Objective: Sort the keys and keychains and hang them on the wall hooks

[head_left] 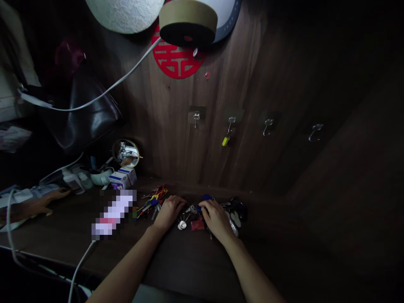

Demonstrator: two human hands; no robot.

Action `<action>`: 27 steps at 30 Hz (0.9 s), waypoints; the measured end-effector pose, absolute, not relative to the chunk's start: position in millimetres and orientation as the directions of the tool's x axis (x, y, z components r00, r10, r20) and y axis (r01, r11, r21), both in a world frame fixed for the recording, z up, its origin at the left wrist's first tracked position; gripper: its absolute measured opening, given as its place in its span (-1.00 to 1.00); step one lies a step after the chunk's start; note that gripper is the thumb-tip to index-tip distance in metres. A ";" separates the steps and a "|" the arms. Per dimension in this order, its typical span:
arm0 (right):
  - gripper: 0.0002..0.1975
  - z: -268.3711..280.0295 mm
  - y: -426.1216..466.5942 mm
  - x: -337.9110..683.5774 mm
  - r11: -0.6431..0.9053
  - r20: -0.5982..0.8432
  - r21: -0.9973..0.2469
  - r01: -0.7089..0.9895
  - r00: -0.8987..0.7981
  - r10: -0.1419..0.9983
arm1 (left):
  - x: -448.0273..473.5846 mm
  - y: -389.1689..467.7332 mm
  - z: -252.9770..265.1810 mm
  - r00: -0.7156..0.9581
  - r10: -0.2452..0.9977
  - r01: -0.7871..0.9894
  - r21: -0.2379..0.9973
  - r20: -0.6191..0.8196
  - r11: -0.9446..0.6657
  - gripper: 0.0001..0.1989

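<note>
My left hand rests low over a spread of keys on the dark wooden surface, its fingers partly extended to the right. Left of it lies a tangle of keys with red, yellow and blue parts. Between my hands are loose metal keys, a round white tag and a red tag. My right hand has its fingers bent and apart, fingertips by a blue key fob. Dark fobs and keys lie beyond it. Both palms' undersides are hidden.
Four-sided hooks aside, a wall hook bears a yellow-tagged key; several hooks line the wooden wall. A pixelated phone-like object with a white cable, small boxes, a round mirror and a dark bag are left.
</note>
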State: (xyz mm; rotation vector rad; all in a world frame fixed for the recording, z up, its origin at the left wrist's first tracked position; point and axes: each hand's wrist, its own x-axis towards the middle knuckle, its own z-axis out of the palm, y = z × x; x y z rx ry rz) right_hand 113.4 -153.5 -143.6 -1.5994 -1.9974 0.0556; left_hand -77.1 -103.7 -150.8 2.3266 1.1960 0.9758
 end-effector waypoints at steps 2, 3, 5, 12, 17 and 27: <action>-0.79 -143.1 -152.4 112.5 0.273 0.408 -0.383 0.882 -0.103 0.907 | -77.0 -104.1 -151.4 0.417 0.803 0.551 0.585 0.426 -0.596 -0.80; -0.80 -142.5 -151.6 111.6 0.268 0.412 -0.387 0.882 -0.095 0.906 | -76.8 -104.4 -151.3 0.429 0.796 0.543 0.583 0.426 -0.604 -0.80; -0.80 -141.3 -149.4 108.8 0.262 0.423 -0.390 0.883 -0.080 0.902 | -76.2 -105.2 -150.6 0.453 0.785 0.536 0.575 0.422 -0.619 -0.80; -0.85 -145.5 -136.3 97.1 0.227 0.393 -0.339 0.913 -0.081 0.916 | -73.1 -110.1 -145.0 0.550 0.744 0.507 0.556 0.379 -0.658 -0.78; -0.85 -146.4 -134.4 99.2 0.267 0.448 -0.500 0.824 -0.018 0.894 | -74.4 -115.5 -141.2 0.514 0.760 0.467 0.613 0.398 -0.637 -0.77; -0.72 -131.4 -142.6 96.5 0.296 0.337 -0.922 0.250 0.140 0.931 | -65.0 -126.7 -134.1 0.429 0.876 -0.042 0.974 0.220 -0.224 -0.60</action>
